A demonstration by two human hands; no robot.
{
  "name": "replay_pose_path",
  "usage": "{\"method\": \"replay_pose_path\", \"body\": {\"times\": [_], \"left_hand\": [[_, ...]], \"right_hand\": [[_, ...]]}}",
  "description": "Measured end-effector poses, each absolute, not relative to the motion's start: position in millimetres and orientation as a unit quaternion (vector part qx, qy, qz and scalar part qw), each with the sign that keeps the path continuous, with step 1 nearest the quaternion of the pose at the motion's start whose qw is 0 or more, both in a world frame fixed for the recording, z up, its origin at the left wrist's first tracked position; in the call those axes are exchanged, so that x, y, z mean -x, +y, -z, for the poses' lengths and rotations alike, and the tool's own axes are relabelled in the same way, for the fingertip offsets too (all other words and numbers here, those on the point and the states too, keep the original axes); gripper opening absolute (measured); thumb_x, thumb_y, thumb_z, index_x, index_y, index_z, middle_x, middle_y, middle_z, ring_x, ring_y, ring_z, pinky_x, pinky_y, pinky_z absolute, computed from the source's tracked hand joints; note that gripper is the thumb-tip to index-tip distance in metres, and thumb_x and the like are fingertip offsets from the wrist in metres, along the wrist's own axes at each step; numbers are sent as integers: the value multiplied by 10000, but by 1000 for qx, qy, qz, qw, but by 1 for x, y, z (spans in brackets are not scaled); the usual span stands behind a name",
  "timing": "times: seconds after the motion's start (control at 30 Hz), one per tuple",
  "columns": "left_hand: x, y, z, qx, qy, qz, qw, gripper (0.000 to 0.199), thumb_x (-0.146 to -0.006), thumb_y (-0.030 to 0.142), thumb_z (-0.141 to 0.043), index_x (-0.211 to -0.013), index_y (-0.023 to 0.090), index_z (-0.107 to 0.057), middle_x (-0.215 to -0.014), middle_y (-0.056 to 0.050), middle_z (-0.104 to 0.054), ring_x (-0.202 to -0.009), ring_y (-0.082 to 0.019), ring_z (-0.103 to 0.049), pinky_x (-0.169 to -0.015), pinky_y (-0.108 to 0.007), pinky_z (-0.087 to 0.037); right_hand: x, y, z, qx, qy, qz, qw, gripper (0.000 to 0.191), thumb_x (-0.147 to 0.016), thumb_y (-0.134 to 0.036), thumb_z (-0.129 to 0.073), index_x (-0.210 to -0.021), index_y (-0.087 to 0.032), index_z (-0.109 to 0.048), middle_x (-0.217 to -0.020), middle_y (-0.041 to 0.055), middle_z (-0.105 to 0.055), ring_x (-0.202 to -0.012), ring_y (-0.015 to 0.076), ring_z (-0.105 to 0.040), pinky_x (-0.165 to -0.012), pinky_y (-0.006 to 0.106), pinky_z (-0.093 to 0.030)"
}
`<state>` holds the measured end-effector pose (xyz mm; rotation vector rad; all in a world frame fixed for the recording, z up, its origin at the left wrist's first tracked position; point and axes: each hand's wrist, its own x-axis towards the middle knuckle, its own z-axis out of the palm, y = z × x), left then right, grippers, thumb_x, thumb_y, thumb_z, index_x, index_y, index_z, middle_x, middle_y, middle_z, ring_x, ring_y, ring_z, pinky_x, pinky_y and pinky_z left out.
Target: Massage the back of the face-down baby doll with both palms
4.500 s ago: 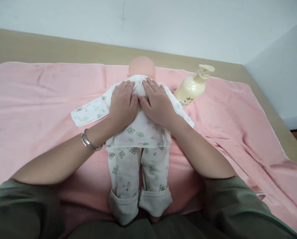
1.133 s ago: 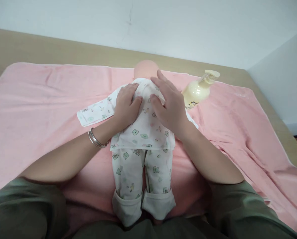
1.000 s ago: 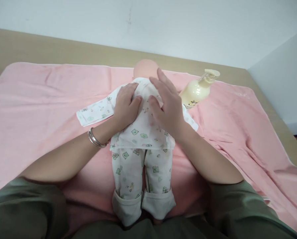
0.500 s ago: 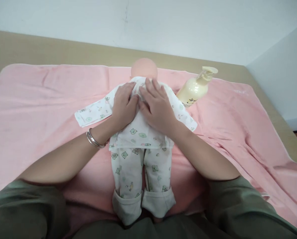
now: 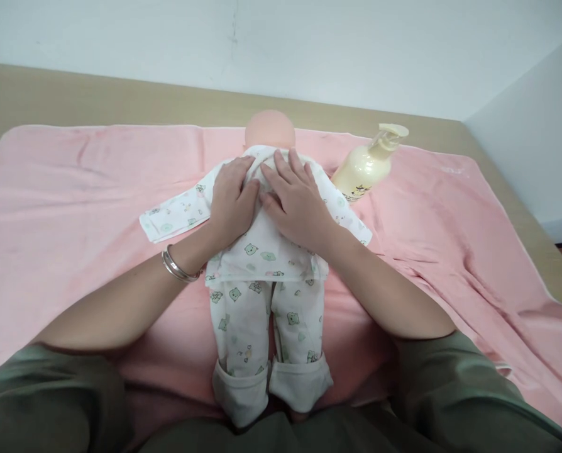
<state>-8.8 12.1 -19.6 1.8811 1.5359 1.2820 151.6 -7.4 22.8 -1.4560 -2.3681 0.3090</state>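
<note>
L hand (image 5: 234,200) on doll (image 5: 269,131), face-down, wht top w/ grn prints.

**Doll (image 5: 266,264) under both hands, bottle (image 5: 368,167) off to the right**

The left hand (image 5: 234,198) and right hand (image 5: 297,204) lie side by side on the doll's upper body. Its head (image 5: 270,129) is just beyond the fingertips; its legs (image 5: 264,327) extend from below the hands toward the person. One sleeve (image 5: 177,212) reaches out left of the left hand, the other right of the right hand. The bottle is beyond that second sleeve. Under everything is the blanket (image 5: 73,220), on the table (image 5: 121,94); the wall (image 5: 168,38) stands behind.
</note>
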Motion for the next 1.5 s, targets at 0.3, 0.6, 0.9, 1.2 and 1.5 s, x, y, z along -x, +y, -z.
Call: {"method": "replay_pose_path", "body": {"times": [0.3,0.6,0.9,1.2,1.5], "left_hand": [[9,9,15,-676,535,-454,225,381,-925,310,-491,-1261,268,-664,-1411,-90,-682,-1378,-344,-575,-1271,-572,-394],[12,13,20,-679,520,-466,227,351,-942,349,-496,-1237,243,-653,-1387,-121,-687,-1373,-354,-580,-1266,-568,-389],[11,9,15,-669,531,-466,231,363,-954,285,-487,-1237,239,-708,-1358,-93,-710,-1343,-326,-607,-1251,-540,-434],[-19,-7,-25,-740,553,-302,237,806,-799,343,-759,-1560,236,-515,-1733,-124,-377,-1668,-418,-163,-1371,-648,-46],[-68,50,-80,-614,362,-412,568,624,-1072,509,-162,-1388,211,-611,-1446,-106,-668,-1508,-267,-532,-1216,-484,-508]], "right_hand": [[-149,-12,-23,507,-834,-54,211,619,-1021,-272,-411,-1633,-175,-419,-1774,84,-282,-1685,322,-153,-1389,613,-126],[-143,-24,-32,528,-837,-98,102,624,-1093,-336,-398,-1683,-149,-325,-1802,119,-171,-1685,379,-105,-1376,645,-143],[-161,-33,-81,518,-837,-57,168,652,-1085,-342,-409,-1713,-277,-248,-1810,-64,-115,-1701,291,-9,-1409,528,-174],[-239,0,-116,558,-759,39,334,670,-1004,-296,-405,-1664,-209,-331,-1805,-6,-143,-1688,162,-140,-1414,390,-207],[-243,23,-106,619,-718,23,316,714,-980,-519,-283,-1674,-352,-298,-1785,-156,-88,-1702,231,-18,-1418,557,-38]]}}
